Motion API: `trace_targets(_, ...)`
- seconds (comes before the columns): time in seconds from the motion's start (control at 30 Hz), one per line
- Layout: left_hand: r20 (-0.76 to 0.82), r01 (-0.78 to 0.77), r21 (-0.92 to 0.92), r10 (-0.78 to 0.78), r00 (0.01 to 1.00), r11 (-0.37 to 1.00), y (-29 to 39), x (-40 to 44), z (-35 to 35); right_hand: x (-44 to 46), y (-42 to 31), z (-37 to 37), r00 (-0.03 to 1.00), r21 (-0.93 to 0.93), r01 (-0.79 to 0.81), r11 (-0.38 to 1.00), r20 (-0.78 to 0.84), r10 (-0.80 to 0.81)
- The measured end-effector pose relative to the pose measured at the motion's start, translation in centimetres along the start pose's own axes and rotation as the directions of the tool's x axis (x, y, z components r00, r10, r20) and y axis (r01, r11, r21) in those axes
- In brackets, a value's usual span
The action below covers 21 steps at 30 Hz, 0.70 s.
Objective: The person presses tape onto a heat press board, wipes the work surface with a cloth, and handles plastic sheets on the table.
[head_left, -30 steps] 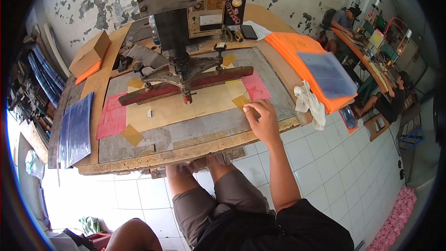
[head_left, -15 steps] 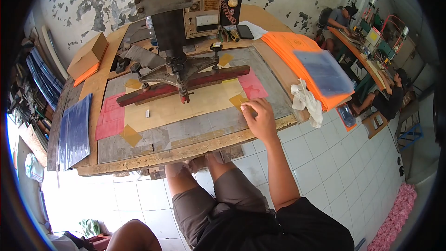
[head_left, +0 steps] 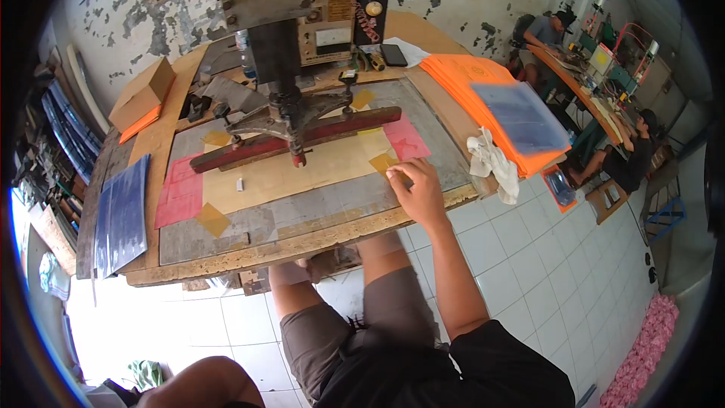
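Note:
My right hand [head_left: 417,189] hovers or rests at the lower right of the press plate [head_left: 317,208], thumb and index finger together by a piece of brown tape [head_left: 383,163]. Whether anything is pinched there is too small to tell. Under the press bar [head_left: 332,131] lies a long cream sheet [head_left: 279,179], with a red sheet [head_left: 180,190] at its left end and a pink one [head_left: 405,140] at its right. A small pale block [head_left: 240,184] sits on the cream sheet. My left hand is out of view; only that arm's bent part shows at the bottom.
Orange sheets [head_left: 461,75] with clear plastic [head_left: 521,117] on top and a white cloth [head_left: 492,165] lie at the right. At the left are blue plastic sheets [head_left: 122,215] and a cardboard box [head_left: 142,94]. Two people [head_left: 630,155] sit at a far bench.
The view has shifted slightly. My right leg has moved to the right, away from the other one. At the bottom left my left arm has moved a little. The right hand keeps its pinched shape.

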<state>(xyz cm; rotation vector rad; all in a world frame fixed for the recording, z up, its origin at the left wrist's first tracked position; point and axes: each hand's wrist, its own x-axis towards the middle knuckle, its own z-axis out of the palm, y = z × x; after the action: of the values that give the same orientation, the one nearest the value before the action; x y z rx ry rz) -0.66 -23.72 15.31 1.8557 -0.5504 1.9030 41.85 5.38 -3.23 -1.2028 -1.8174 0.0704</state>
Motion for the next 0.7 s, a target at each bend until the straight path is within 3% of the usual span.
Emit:
trace_targets(0.07, -0.011, 0.162, 0.149, -0.162, 0.987, 0.975, 0.5, -1.6, -2.7, 0.0, 0.3, 0.0, 0.999, 0.011, -0.002, 1.000, 0.036, 0.002)
trace_targets(0.13, -0.165, 0.462, 0.312, -0.432, 0.887, 0.830, -2.2, -3.1, -5.6, 0.3, 0.1, 0.0, 0.997, 0.014, 0.031, 0.999, 0.067, -0.032)
trace_targets(0.2, -0.351, 0.786, 0.376, -0.710, 0.611, 0.491, -6.5, -4.1, -8.0, 0.9, 0.7, 0.1, 0.991, -0.005, 0.047, 0.999, 0.123, -0.046)
trace_targets(0.23, -0.401, 0.869, 0.389, -0.794, 0.457, 0.304, -9.1, -4.5, -9.1, 1.6, 0.9, 0.2, 0.985, -0.012, 0.061, 0.998, 0.165, -0.058)
trace_targets(0.27, -0.446, 0.872, 0.485, -0.836, 0.320, 0.075, -11.5, -4.8, -9.6, 2.5, 1.2, 0.5, 0.976, -0.020, 0.076, 0.997, 0.207, -0.071)
trace_targets(0.33, -0.430, 0.899, 0.433, -0.891, 0.146, -0.062, -15.4, -8.5, -12.8, 4.4, 2.1, 1.5, 0.933, -0.065, 0.052, 0.997, 0.359, -0.025)
trace_targets(0.4, -0.434, 0.763, 0.629, -0.882, 0.182, -0.152, -17.8, -12.1, -16.1, 6.2, 3.7, 4.3, 0.924, -0.117, 0.090, 0.989, 0.380, -0.039)
trace_targets(0.47, -0.425, 0.614, 0.773, -0.851, 0.308, -0.163, -19.8, -13.1, -17.4, 8.3, 5.5, 6.6, 0.911, -0.188, 0.084, 0.979, 0.413, 0.001)
trace_targets(0.53, -0.396, 0.489, 0.855, -0.824, 0.405, -0.170, -22.0, -14.6, -19.2, 10.0, 6.5, 8.4, 0.885, -0.268, 0.041, 0.963, 0.457, 0.089)
trace_targets(0.6, -0.363, 0.408, 0.898, -0.802, 0.475, -0.165, -24.3, -16.4, -21.5, 11.0, 6.5, 8.7, 0.868, -0.201, 0.005, 0.979, 0.486, 0.096)
trace_targets(0.7, -0.474, 0.384, 0.865, -0.777, 0.415, -0.322, -26.6, -17.2, -22.7, 11.1, 5.1, 8.1, 0.866, -0.147, -0.064, 0.987, 0.483, 0.128)
